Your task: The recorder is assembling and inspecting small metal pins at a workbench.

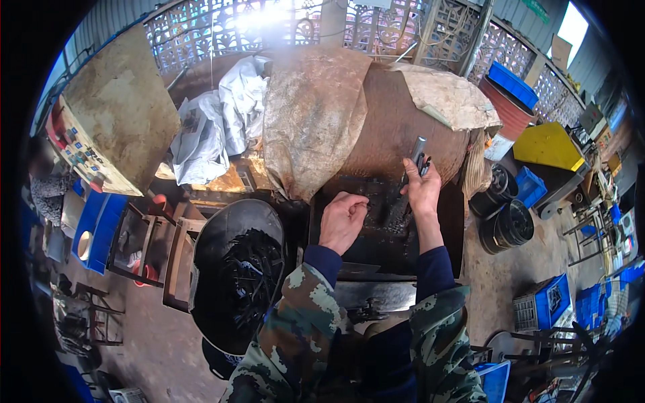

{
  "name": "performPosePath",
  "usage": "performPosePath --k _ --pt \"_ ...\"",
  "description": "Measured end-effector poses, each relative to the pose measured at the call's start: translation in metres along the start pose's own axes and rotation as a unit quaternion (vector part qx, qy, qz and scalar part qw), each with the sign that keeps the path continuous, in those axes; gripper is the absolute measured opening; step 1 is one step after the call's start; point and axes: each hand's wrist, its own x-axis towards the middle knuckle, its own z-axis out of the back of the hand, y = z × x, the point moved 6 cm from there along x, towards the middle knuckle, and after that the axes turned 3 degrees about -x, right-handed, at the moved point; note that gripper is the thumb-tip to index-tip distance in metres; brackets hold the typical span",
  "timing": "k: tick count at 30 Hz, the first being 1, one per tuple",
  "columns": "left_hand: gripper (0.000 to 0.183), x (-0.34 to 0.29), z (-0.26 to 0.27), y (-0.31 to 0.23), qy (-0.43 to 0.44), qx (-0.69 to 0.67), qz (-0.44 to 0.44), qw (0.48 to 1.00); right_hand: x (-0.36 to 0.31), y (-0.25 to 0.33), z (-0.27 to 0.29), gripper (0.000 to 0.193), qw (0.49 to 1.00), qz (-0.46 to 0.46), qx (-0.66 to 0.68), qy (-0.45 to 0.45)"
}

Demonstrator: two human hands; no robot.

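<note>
My right hand (423, 190) is raised over a dark, greasy work surface (386, 232) and grips a grey metal rod-like tool (418, 151) that points upward. My left hand (342, 218) is closed into a fist just left of it, pressed down on small dark metal pieces lying on that surface; what it holds is hidden by the fingers. Both forearms wear blue cuffs under camouflage sleeves. Behind the surface lies a large rusty drum (396, 121) draped with stained cloth (312, 114).
A dark round basin (235, 269) with several black metal strips stands at my left. Crumpled white sheeting (215, 127) lies on the drum's left. Two black buckets (504, 215), blue crates (547, 302), a yellow machine (547, 148) and metal stools (144, 252) surround the spot.
</note>
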Motion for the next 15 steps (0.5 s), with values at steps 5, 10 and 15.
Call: performPosePath --k 5,10,15 --pt "0.015 -0.01 0.044 -0.012 -0.02 -0.087 -0.05 0.995 -0.003 0.002 -0.006 0.031 1.0 -0.001 -0.01 0.002" --pt "0.015 -0.044 0.125 0.009 -0.02 0.049 -0.057 0.997 -0.001 0.006 0.009 0.036 0.999 -0.006 -0.035 -0.004" --pt "0.02 -0.124 0.216 0.098 0.046 0.274 0.08 0.957 -0.001 0.002 -0.003 0.036 1.0 -0.013 -0.015 0.009"
